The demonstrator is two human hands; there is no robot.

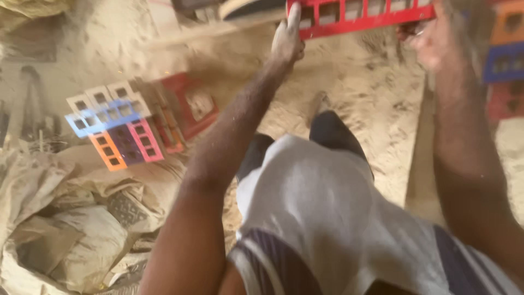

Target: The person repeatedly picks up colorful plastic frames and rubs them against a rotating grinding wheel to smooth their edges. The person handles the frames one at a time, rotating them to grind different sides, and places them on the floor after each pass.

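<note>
A red plastic frame with several rectangular cells (360,13) is held up at the top of the view. My left hand (287,41) grips its left end, fingers curled over the edge. My right hand (431,38) holds its right end; that hand is blurred. Both arms reach forward over my white shirt and striped shorts. Below lies sandy ground (360,82).
A pile of coloured plastic moulds (123,128), blue, orange, pink, white and red, lies on the sand at the left. Crumpled sacks (65,229) fill the lower left. More orange, blue and red moulds (505,60) are stacked at the right edge. A plank (420,164) lies on the right.
</note>
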